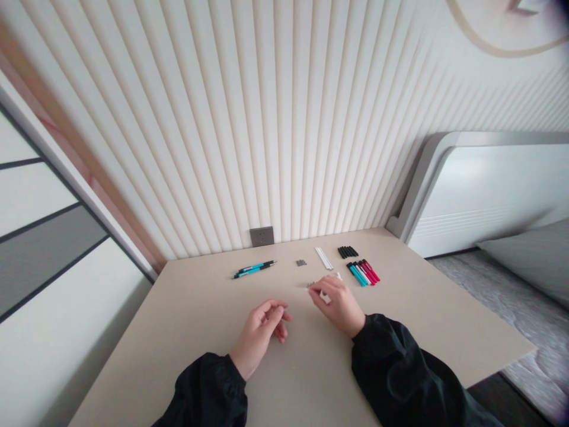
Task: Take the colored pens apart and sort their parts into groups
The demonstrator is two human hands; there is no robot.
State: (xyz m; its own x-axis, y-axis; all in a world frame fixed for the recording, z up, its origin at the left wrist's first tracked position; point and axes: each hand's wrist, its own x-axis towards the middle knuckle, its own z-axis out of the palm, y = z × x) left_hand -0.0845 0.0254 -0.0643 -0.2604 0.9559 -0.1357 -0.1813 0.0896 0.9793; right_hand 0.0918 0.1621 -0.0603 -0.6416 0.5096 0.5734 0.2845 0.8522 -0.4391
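Observation:
My right hand [338, 303] is pinched around a thin white stick, of which only small white ends show at the fingertips and behind the knuckles; the fingers hide the rest. Just by those fingertips lie some tiny grey springs [310, 284], partly covered. To the left, my left hand [263, 327] hovers over the table with loosely bent fingers apart and nothing visible in it. Beyond the right hand are thin white pen refills [323, 258] and a little group of small grey metal parts [301, 263].
Blue-and-black pens [254, 269] lie at the back left of the table [186, 323]. At the back right are several black tube-shaped pieces [348, 252] and a row of blue, white and red pen barrels [363, 273]. A socket [262, 236] sits on the ribbed wall behind.

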